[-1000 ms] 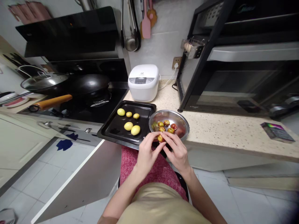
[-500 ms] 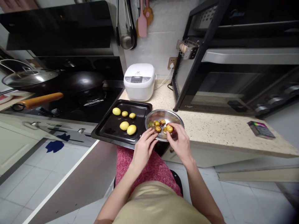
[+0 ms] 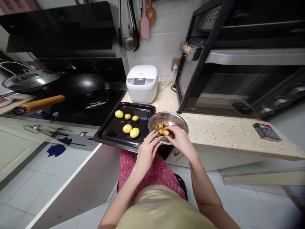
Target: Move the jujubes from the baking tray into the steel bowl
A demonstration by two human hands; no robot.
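Note:
A shallow metal bowl (image 3: pixel 179 122) stands at the counter's front edge, holding several browned potatoes (image 3: pixel 160 126). At its near left rim is my left hand (image 3: pixel 149 147), fingers closed over the edge. My right hand (image 3: pixel 180 139) reaches into the bowl from the right, its fingertips closed around a browned potato (image 3: pixel 166 133) low among the others. Left of the bowl lies a black baking tray (image 3: pixel 111 127), overhanging the counter edge. Several pale yellow potatoes (image 3: pixel 134 132) are spread on it.
Behind the tray stands a white rice cooker (image 3: pixel 142 84). A wok (image 3: pixel 83 83) with a wooden handle (image 3: pixel 43 103) is on the stove at left. An oven (image 3: pixel 238 89) in a black rack is at right, near a small dark box (image 3: pixel 267 132). A cabinet door (image 3: pixel 78 187) stands open below.
My right hand has lowered a browned potato and moved it slightly left, toward the others in the bowl. My left hand stays at the rim.

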